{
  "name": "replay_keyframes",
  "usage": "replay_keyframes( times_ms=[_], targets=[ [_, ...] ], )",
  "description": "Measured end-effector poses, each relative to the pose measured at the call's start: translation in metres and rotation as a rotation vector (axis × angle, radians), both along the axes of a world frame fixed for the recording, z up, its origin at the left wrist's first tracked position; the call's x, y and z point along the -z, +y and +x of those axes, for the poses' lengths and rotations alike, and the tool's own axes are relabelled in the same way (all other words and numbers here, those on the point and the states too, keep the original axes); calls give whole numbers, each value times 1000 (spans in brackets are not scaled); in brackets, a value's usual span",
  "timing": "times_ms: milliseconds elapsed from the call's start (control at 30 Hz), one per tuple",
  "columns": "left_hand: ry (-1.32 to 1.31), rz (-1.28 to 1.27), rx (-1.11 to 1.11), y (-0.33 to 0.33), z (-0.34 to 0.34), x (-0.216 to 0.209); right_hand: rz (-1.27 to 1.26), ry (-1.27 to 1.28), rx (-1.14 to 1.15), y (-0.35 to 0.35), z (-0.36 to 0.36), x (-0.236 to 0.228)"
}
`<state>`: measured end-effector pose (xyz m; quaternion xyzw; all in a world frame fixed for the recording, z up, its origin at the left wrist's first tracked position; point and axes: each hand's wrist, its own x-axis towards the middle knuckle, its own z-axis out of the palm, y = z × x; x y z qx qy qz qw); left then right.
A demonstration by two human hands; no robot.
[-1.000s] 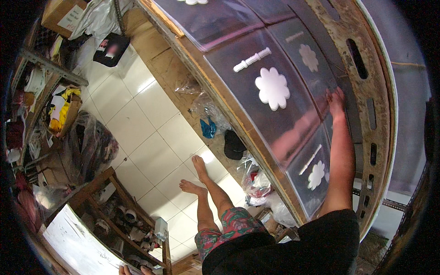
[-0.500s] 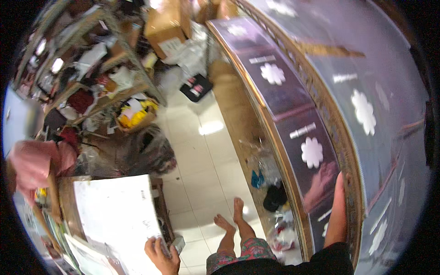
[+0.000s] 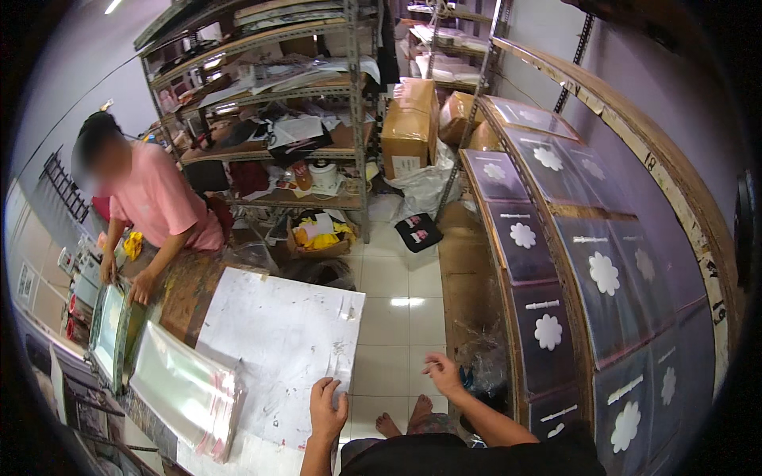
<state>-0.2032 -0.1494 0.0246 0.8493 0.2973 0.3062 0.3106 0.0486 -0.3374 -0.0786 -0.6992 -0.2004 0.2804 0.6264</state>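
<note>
My left hand (image 3: 327,408) rests on the right edge of a smudged white board (image 3: 270,333), its fingers extended over the surface and holding nothing. Over the aisle hangs my right hand (image 3: 443,374), with fingers loosely bent and apart, and I see nothing in them. On the board's left side lies a stack of clear plastic bags (image 3: 178,381). To my right, a rack shelf (image 3: 472,210) carries clear-wrapped dark sheets (image 3: 548,332) printed with white flower shapes; the right hand is apart from them.
A person in pink (image 3: 167,190) handles a framed screen (image 3: 111,333) at the wooden table's far left. Ahead stand loaded metal shelves (image 3: 357,143), cardboard boxes (image 3: 409,127) and a carton of yellow items (image 3: 321,234). A folded black cloth (image 3: 418,232) lies on the tiled floor.
The view has swung left and up, bringing the person and plastic bags into sight. My right hand has left the wrapped sheets for the aisle. My left hand stays at the board's edge.
</note>
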Motion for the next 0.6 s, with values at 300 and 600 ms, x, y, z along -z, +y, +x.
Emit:
replay_keyframes(
  times_ms=[300,600],
  targets=[
    [-4,-37,-91,-23,-76,-4,-306,201,-386,21,-71,32],
    [-36,56,-155,-20,-86,18,-638,427,-168,-18,-31,108]
  ],
)
